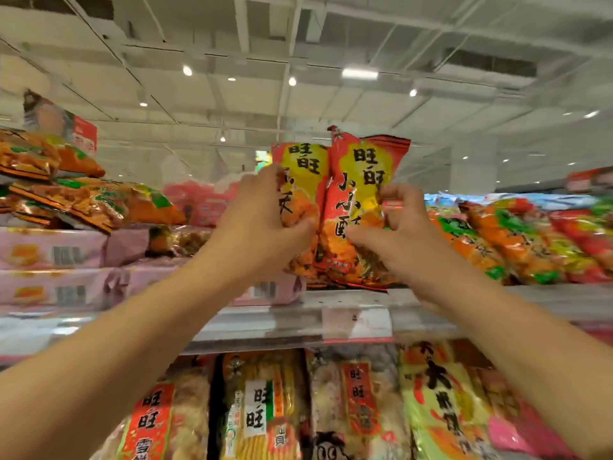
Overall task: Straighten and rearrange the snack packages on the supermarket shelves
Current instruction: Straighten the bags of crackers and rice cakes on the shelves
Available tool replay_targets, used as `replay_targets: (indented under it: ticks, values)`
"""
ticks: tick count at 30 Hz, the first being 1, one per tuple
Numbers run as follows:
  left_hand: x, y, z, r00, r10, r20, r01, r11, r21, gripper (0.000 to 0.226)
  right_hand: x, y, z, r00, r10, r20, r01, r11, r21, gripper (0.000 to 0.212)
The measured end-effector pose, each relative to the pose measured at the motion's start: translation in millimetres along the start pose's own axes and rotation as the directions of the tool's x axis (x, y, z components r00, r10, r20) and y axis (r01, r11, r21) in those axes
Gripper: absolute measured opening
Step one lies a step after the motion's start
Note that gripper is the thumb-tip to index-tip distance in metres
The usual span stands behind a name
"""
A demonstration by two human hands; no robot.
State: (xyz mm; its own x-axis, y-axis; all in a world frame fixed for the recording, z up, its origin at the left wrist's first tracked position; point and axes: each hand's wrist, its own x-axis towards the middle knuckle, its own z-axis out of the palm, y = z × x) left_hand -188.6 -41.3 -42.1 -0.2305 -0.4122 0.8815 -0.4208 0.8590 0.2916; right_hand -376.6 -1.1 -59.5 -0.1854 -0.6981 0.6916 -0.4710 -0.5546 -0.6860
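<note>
Head view, the only one: both arms reach up to the top shelf (348,298), where two red-and-yellow snack bags stand upright side by side, touching along their inner edges. The left hand (262,220) grips the left bag (300,180), fingers curled over its outer edge and thumb pressed low across its front. The right hand (394,234) pinches the right bag (356,194), fingers hooked on its right edge and thumb lying across the lower front. Both bags appear to rest their bottoms at the shelf's front lip. Step in hand, by my reading: standing this pair up and squaring it face-out on the top shelf, mid-task. Next move likely calls for seating the bottoms flat, nudging the pair back against whatever stands behind, then letting go gently, since puffed bags tip easily. Left of the pair, orange bags (83,197) lie slumped on pink boxes (49,254); to the right, a row of orange and red bags (517,240) leans over. These probably want attention yet. Below, tall cracker packs (265,410) fill the lower shelf. Hard to make out: the bags' bases are partly covered by the hands, what sits behind the pair is hidden, the frame edges are blurred, and the price tag (356,318) on the shelf rail is unreadable.
</note>
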Motion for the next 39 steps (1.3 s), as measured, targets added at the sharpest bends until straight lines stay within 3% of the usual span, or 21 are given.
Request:
replay_targets:
  ticks: [3, 5, 9, 16, 26, 31, 39]
  values:
    - [-3.0, 28.5, 36.9, 0.997, -0.044, 0.067, 0.058, 0.972, -0.227, 0.071, -23.7, 10.4, -44.0, 0.986, -0.060, -0.153, 0.046, 0.994, -0.096, 0.063]
    - [-7.2, 49.0, 64.2, 0.989, -0.032, 0.141, 0.084, 0.921, -0.381, 0.071, -40.6, 17.9, -75.9, 0.965, -0.109, -0.240, 0.068, 0.982, -0.174, 0.061]
    - [-14.1, 92.2, 127.4, 0.969, -0.002, 0.248, 0.128, 0.860, -0.494, 0.065, -76.4, 33.2, -145.5, 0.940, -0.090, -0.330, -0.026, 0.943, -0.331, 0.067]
    - [-19.2, 179.7, 251.1, 0.959, 0.070, 0.273, 0.069, 0.880, -0.469, 0.061, -126.8, 81.1, -283.1, 0.947, 0.022, -0.322, -0.164, 0.891, -0.423, 0.063]
    - [24.8, 266.4, 385.9, 0.990, 0.039, 0.137, 0.011, 0.937, -0.349, 0.066, -107.4, 153.3, -476.4, 0.956, 0.079, -0.282, -0.189, 0.902, -0.388, 0.057]
    - [57.5, 258.9, 407.2, 0.988, 0.005, 0.152, 0.034, 0.966, -0.258, 0.076, -31.1, 163.4, -514.3, 0.956, -0.017, -0.294, -0.115, 0.897, -0.426, 0.057]
    - [113.4, 244.7, 457.2, 0.997, -0.041, 0.058, 0.053, 0.974, -0.222, 0.083, 65.6, 197.3, -502.1, 0.984, -0.015, -0.178, -0.061, 0.909, -0.412, 0.054]
